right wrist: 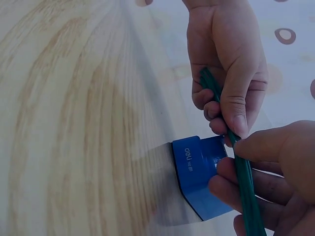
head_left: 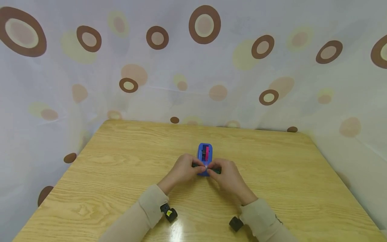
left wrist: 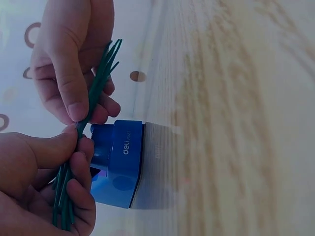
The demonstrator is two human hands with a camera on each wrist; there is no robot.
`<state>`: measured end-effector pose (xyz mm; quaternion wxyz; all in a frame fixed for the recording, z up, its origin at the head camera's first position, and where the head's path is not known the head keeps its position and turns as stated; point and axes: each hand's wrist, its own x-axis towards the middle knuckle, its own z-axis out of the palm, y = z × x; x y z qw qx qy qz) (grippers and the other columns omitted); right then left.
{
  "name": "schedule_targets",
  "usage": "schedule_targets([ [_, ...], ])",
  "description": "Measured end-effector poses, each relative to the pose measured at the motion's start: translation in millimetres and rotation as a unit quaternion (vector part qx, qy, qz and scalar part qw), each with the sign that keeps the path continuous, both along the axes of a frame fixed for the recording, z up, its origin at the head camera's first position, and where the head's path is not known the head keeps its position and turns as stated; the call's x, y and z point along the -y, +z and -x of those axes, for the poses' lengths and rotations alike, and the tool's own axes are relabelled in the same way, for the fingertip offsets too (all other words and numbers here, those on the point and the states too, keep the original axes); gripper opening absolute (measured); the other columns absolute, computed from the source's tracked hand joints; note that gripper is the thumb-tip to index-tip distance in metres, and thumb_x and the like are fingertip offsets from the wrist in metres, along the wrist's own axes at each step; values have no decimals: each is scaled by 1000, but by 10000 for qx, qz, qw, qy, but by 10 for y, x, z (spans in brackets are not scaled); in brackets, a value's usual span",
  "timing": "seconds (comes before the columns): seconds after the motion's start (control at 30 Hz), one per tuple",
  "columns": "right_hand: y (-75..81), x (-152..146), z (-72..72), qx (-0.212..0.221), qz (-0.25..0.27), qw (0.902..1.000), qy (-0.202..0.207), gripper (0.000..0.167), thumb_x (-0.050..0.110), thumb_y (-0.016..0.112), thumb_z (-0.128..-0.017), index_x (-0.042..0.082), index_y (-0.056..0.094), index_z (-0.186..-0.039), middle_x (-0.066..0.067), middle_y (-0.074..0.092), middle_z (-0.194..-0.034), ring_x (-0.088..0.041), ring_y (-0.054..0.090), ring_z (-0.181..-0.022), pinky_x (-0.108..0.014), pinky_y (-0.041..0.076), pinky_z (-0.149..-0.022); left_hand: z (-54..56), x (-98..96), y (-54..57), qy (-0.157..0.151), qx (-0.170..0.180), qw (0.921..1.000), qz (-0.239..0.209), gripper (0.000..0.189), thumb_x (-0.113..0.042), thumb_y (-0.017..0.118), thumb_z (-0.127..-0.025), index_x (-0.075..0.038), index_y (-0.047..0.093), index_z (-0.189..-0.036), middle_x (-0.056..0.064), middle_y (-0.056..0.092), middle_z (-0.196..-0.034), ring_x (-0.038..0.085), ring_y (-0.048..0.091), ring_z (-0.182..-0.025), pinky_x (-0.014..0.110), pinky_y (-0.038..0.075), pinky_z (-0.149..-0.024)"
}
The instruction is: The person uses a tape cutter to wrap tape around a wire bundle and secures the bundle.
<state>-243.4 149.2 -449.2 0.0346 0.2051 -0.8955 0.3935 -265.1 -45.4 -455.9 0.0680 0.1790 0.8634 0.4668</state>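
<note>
A bundle of thin green strips runs across between the two hands, its ends fanning loosely in the left wrist view. My left hand pinches it near the middle with thumb and fingers. Right beside it, my right hand pinches the same bundle, the two thumb tips nearly meeting. A small pale spot shows between the fingertips in the head view. Just behind and under the hands stands a blue tape dispenser with a pink wheel; the hands cover part of its front end.
The wood-grain table stretches out on both sides of the hands. Behind it and at its sides hangs a pale curtain with brown ring patterns. A black wrist camera is strapped at the left sleeve, another camera at the right.
</note>
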Motion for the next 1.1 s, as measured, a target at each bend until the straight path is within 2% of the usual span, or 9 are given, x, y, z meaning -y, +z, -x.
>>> schedule_targets([
  [0.13,-20,13,-11,6,95,9999,-31,6,12,74,-90,5,74,-91,10,70,-85,-11,65,-86,-37,54,-81,0,-2,-7,38,-20,10000,-46,8,-20,74,-91,-16,80,-88,-9,70,-89,9,60,-86,30,51,-76],
  [0.33,-55,32,-23,-220,155,9996,-83,6,8,75,-88,3,74,-89,5,71,-84,-13,66,-85,-36,55,-78,-1,-6,-23,134,-53,9999,-62,7,-20,75,-90,-17,80,-86,-9,70,-88,10,59,-83,29,50,-73],
  [0.5,-79,40,-29,-478,122,9987,-142,2,5,77,-85,5,75,-87,4,72,-84,-13,66,-84,-36,55,-77,-13,-15,-15,261,-120,9996,0,6,-22,77,-88,-19,80,-84,-9,71,-89,9,60,-86,32,50,-78],
  [0.63,-100,46,-36,-692,102,9974,-173,10,0,78,-83,9,76,-85,5,73,-84,-12,67,-82,-36,55,-75,-28,-19,1,333,-103,9994,5,5,-22,78,-87,-19,80,-84,-10,71,-88,10,61,-88,35,50,-82],
  [0.9,-123,41,-44,-995,114,9948,-159,12,0,81,-79,10,76,-84,5,73,-83,-12,68,-82,-34,55,-74,-26,-21,-9,341,-72,9994,-52,5,-22,80,-85,-17,81,-83,-11,71,-85,10,61,-88,35,50,-82],
  [1.1,-124,36,-48,-850,202,9959,-244,12,2,82,-79,12,77,-83,7,73,-83,-10,68,-81,-32,55,-74,-23,-18,-28,386,41,9991,-151,6,-22,81,-84,-17,81,-82,-11,70,-84,9,60,-86,33,50,-78],
])
